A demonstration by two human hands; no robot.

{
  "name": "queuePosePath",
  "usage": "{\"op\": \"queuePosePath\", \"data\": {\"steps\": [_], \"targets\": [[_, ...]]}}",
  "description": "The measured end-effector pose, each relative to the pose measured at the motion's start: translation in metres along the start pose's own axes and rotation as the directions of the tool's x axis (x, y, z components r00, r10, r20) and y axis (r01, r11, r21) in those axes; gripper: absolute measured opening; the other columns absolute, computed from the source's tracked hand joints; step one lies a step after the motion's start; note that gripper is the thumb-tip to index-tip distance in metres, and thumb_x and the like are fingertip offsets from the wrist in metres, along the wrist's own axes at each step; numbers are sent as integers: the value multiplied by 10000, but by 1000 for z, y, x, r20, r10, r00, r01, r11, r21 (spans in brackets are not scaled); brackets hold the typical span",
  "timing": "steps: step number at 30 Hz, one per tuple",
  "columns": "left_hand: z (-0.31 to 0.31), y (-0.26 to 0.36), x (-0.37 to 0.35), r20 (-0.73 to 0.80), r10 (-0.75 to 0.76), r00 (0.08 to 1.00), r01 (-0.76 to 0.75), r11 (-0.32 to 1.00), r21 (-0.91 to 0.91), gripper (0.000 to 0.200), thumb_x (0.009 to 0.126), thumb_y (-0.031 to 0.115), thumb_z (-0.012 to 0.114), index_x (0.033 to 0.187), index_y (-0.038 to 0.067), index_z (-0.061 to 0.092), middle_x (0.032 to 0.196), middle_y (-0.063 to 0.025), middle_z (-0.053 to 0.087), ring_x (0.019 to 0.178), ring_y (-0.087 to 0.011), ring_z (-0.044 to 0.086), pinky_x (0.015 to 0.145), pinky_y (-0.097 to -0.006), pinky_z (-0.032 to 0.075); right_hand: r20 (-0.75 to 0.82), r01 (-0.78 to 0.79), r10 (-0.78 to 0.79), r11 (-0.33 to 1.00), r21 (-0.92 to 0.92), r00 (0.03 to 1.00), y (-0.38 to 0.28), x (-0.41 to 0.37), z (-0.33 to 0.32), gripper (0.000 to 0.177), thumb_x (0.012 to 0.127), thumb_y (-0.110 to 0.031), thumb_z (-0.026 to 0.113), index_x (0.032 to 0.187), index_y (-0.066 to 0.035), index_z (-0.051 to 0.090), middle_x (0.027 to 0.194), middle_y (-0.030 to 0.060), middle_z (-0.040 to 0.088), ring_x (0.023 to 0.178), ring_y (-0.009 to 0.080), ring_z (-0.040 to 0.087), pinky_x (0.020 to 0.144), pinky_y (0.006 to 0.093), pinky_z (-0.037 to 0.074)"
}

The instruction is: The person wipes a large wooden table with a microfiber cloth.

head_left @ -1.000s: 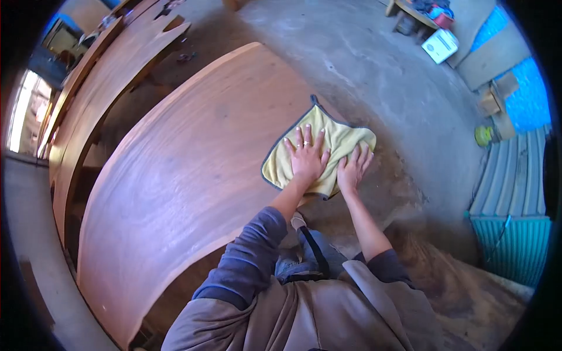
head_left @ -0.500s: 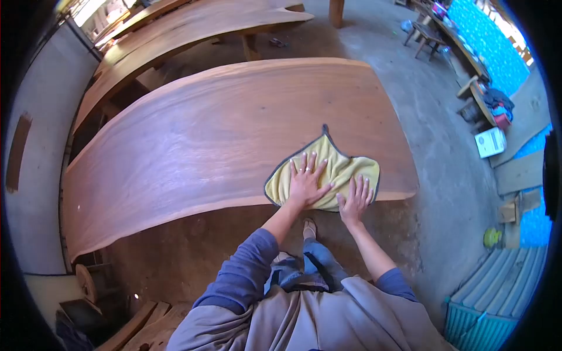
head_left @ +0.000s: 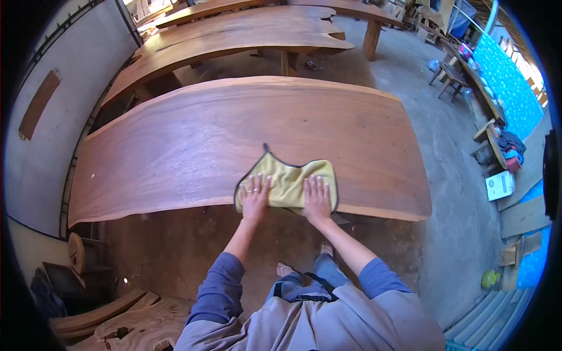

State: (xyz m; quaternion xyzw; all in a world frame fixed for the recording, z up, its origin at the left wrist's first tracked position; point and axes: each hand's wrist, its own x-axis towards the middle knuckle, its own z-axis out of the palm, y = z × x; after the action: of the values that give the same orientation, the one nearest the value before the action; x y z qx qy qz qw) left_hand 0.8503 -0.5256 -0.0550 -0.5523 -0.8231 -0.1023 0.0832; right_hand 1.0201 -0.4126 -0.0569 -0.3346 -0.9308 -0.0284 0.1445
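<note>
A yellow cloth [head_left: 287, 181] with a dark border lies on the near edge of a long brown wooden tabletop [head_left: 175, 146]. My left hand [head_left: 255, 199] rests flat on the cloth's left part, fingers spread, a ring on one finger. On the cloth's right part my right hand [head_left: 317, 199] lies flat, its fingers stretched out. One dark-edged corner of the cloth points away from me, and its near edge reaches the front edge of the tabletop. The wood has a glossy patch of light to the left of the cloth.
Behind stands another long wooden table [head_left: 234, 35]. A white panel [head_left: 70, 88] is at the left. Wooden slabs [head_left: 146, 324] lie at the lower left. On the right are a small stool [head_left: 451, 76], a white box [head_left: 500, 185] and a green object [head_left: 490, 279].
Both hands and the cloth have moved left along the near edge of the tabletop. The hands are now farther apart, and the view has shifted.
</note>
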Motion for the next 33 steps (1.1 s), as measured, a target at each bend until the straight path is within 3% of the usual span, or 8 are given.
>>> {"op": "queuePosePath", "data": {"steps": [6, 8, 9, 13, 15, 19, 28, 33], "targets": [[-21, -18, -13, -15, -238, 971, 237, 956, 176, 658, 759, 111, 530, 1367, 146, 282, 1404, -165, 283, 1295, -377, 253, 1010, -580, 193, -48, 197, -196, 980, 11, 979, -42, 15, 7, 494, 843, -157, 402, 1314, -25, 337, 1349, 175, 351, 1262, 320, 329, 1019, 479, 264], [-26, -8, -11, 92, -342, 935, 318, 925, 208, 808, 679, 179, 648, 1378, 142, 244, 1414, -181, 250, 1306, -386, 222, 1019, -575, 185, -51, 243, -241, 969, 35, 969, -37, 14, 3, 484, 846, -149, 407, 1313, -39, 344, 1345, 177, 358, 1264, 317, 327, 1015, 473, 273], [-27, -6, -7, 135, -349, 928, 321, 928, 191, 1058, 541, 310, 775, 1390, 99, 180, 1419, -238, 187, 1309, -430, 167, 1005, -612, 172, -52, 250, -248, 968, 39, 967, -31, 13, 0, 484, 846, -149, 407, 1313, -39, 344, 1345, 177, 358, 1264, 317, 327, 1015, 473, 273], [-45, 34, 9, 362, -341, 868, 313, 940, 135, 1304, 409, 488, 821, 1386, 13, 100, 1399, -325, 101, 1287, -512, 97, 935, -695, 175, 19, 259, -263, 958, 125, 965, 11, -4, -14, 557, 802, -100, 450, 1335, -35, 302, 1359, 194, 320, 1275, 343, 293, 1031, 476, 248], [-34, 55, 16, 363, -311, 878, 282, 950, 130, 1297, 416, 512, 808, 1382, 5, 108, 1399, -321, 107, 1288, -509, 99, 939, -694, 170, 43, 228, -238, 959, 169, 970, 39, -19, -21, 599, 769, -58, 471, 1339, -28, 292, 1359, 202, 306, 1283, 352, 270, 1040, 480, 231], [-21, 111, 22, 288, -222, 932, 203, 975, 95, 931, 590, 151, 646, 1367, -16, 160, 1378, -343, 140, 1281, -519, 118, 967, -678, 109, 67, 189, -201, 971, 146, 977, 97, -50, -40, 578, 772, -69, 464, 1329, -32, 312, 1356, 201, 314, 1273, 357, 285, 1032, 488, 240], [1, 276, 19, 317, 13, 948, -12, 1000, -5, 772, 690, 198, 586, 1358, 13, 246, 1396, -270, 212, 1309, -440, 159, 998, -646, 115, 139, 28, -41, 995, 94, 989, 242, -136, -68, 608, 724, -46, 480, 1315, -41, 337, 1362, 213, 300, 1277, 389, 269, 1038, 518, 212], [18, 323, 14, 107, 124, 987, -121, 992, -30, 578, 794, 169, 464, 1336, 37, 312, 1373, -238, 286, 1279, -425, 250, 975, -648, 176, 144, -19, 10, 998, 62, 990, 274, -158, -74, 644, 704, -47, 541, 1315, -47, 335, 1361, 219, 294, 1274, 389, 270, 1037, 516, 205]]}}
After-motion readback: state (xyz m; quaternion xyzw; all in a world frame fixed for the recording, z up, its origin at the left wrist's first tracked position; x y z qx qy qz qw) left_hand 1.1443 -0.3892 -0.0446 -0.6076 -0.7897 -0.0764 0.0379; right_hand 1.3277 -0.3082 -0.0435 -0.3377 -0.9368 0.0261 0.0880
